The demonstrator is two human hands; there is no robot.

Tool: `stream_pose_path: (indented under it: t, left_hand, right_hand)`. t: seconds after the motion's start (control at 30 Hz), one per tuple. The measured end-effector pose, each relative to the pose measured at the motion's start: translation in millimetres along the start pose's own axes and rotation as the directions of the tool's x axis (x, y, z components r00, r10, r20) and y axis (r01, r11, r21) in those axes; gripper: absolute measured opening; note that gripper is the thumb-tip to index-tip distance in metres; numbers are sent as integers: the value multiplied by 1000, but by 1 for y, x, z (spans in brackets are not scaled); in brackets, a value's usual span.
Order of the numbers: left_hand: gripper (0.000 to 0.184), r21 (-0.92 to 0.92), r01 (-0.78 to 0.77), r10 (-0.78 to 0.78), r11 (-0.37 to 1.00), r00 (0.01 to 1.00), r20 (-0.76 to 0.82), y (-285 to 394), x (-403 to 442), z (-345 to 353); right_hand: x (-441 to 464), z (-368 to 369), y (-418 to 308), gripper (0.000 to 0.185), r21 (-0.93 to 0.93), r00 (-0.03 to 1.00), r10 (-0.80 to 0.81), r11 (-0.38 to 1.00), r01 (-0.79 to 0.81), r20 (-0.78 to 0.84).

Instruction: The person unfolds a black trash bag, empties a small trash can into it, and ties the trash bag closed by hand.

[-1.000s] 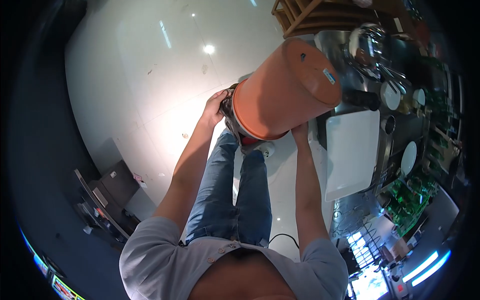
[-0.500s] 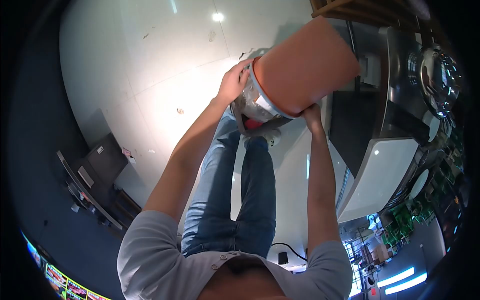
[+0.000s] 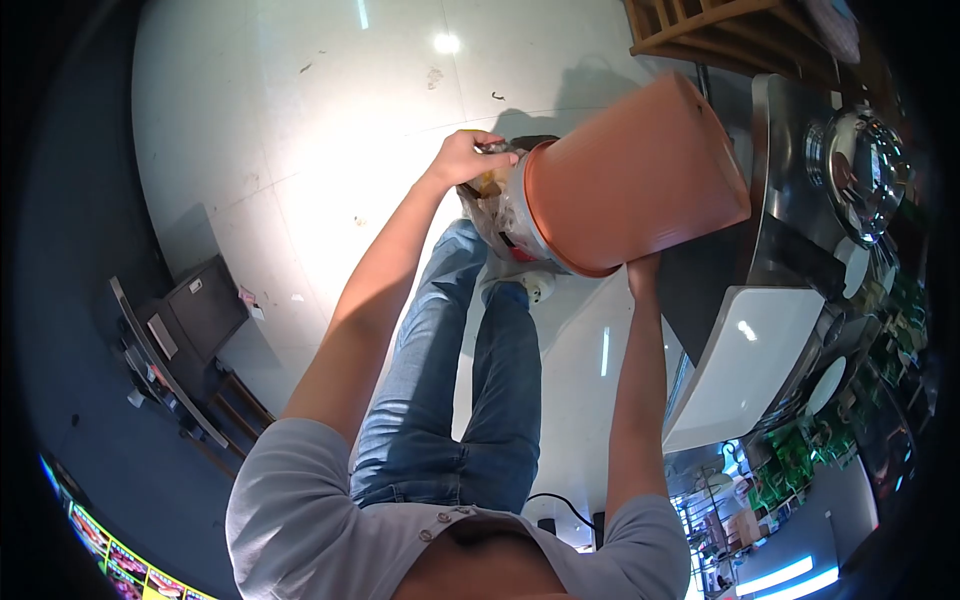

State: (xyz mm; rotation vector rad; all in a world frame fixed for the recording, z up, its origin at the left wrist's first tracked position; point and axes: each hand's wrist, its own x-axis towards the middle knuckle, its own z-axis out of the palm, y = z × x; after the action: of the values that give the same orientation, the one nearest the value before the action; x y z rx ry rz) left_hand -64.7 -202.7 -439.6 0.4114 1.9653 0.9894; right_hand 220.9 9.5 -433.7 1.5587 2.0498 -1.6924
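An orange-brown bin (image 3: pixel 640 180) is tipped on its side, its base toward the upper right and its mouth toward the lower left. A clear plastic bag (image 3: pixel 500 212) with mixed rubbish bulges at the mouth, beside a pale rim. My left hand (image 3: pixel 470 158) is closed on the bag's edge at the upper left of the mouth. Under the bin's lower side is my right hand (image 3: pixel 643 272), its fingers mostly hidden behind the bin. Part of a dark container shows beneath the bag, near my feet.
On the right stands a metal counter (image 3: pixel 770 200) with a white tray (image 3: pixel 745 365), a shiny round pot (image 3: pixel 865 170) and plates. A wooden rack (image 3: pixel 700 25) is at the top right. A dark cabinet (image 3: pixel 203 310) stands at the left on the pale floor (image 3: pixel 300 130).
The bin first swung so its base faced away, then moved slightly down and right. My left hand shifted from the bin's rim onto the bag. The view has turned left, away from the counter.
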Motion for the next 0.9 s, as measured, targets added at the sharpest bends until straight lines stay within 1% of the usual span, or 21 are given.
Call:
stream_pose_path:
  t: [0.03,0.07,0.13,0.17,0.2,0.23,0.27,0.3,0.33,0.37,0.4,0.43,0.47,0.53,0.57,0.67,0.7,0.73,0.77,0.87,0.9]
  left_hand:
    - [44,122,-47,45,991,999,22,0,-1,-4]
    - [44,119,-43,41,992,999,21,1,-2,-5]
    - [34,239,18,-5,971,999,-55,3,1,-5]
    - [28,136,-16,50,991,966,-255,-14,8,4]
    - [28,132,-14,48,991,966,-256,-8,8,5]
    - [28,-69,-15,-6,998,958,-286,3,8,5]
    - [27,-267,-22,-62,963,951,-304,12,8,7]
    - [25,-257,-42,-50,966,938,-343,14,9,11]
    - [25,-258,-41,-51,965,939,-340,15,12,14]
    - [25,-301,-51,-65,952,930,-363,14,11,18]
    - [26,-344,-73,-73,936,917,-391,16,12,20]
    - [26,-307,-76,-34,948,940,-340,35,1,16]
    - [27,-281,-64,-34,957,943,-331,30,4,21]
    - [26,-318,-55,-46,946,952,-301,31,-2,20]
    - [26,-314,-62,-39,947,952,-303,29,-1,19]
    - [32,-310,-100,-27,945,925,-379,5,5,25]
    - [37,-422,94,-222,902,938,-267,6,8,24]
    - [42,-502,283,-397,817,908,-135,7,11,21]
    - [49,-486,448,-430,750,889,157,6,12,16]
    - [44,-447,393,-371,803,918,141,-5,15,19]
    - [36,-409,358,-340,839,933,118,-8,15,21]
  right_hand:
    - [0,-1,3,54,-40,1000,-30,999,30,7]
    - [0,-2,6,54,-43,1000,-27,999,28,11]
    - [-1,-1,9,53,22,998,-62,998,62,0]
    - [-4,0,11,53,19,998,-60,998,60,2]
    - [-7,1,15,53,110,995,-96,990,93,16]
    - [-9,0,13,53,198,991,-133,972,126,26]
    - [-7,-3,10,53,192,990,-135,973,128,25]
    - [-8,-4,-2,54,682,985,102,711,-170,139]
    - [-11,-3,5,55,834,952,175,460,-304,250]
    - [-14,-1,9,55,902,902,245,160,-400,357]
    - [-6,5,41,51,694,992,95,710,-123,79]
    - [11,10,38,49,474,998,-67,878,64,-11]
    - [27,15,34,48,200,969,-226,949,243,-101]
    - [19,23,-6,48,212,979,-180,957,197,-97]
    - [18,22,-19,38,-156,941,-316,942,297,-122]
    - [30,27,-33,35,-152,902,-401,913,379,-162]
    - [31,27,-32,34,-154,890,-423,904,400,-171]
    - [34,26,-30,32,-275,937,-321,921,276,-138]
    - [36,24,-28,30,-393,971,-209,908,148,-118]
    - [28,24,-40,26,-255,977,-182,955,149,-110]
    - [25,23,-41,26,-250,977,-176,958,140,-125]
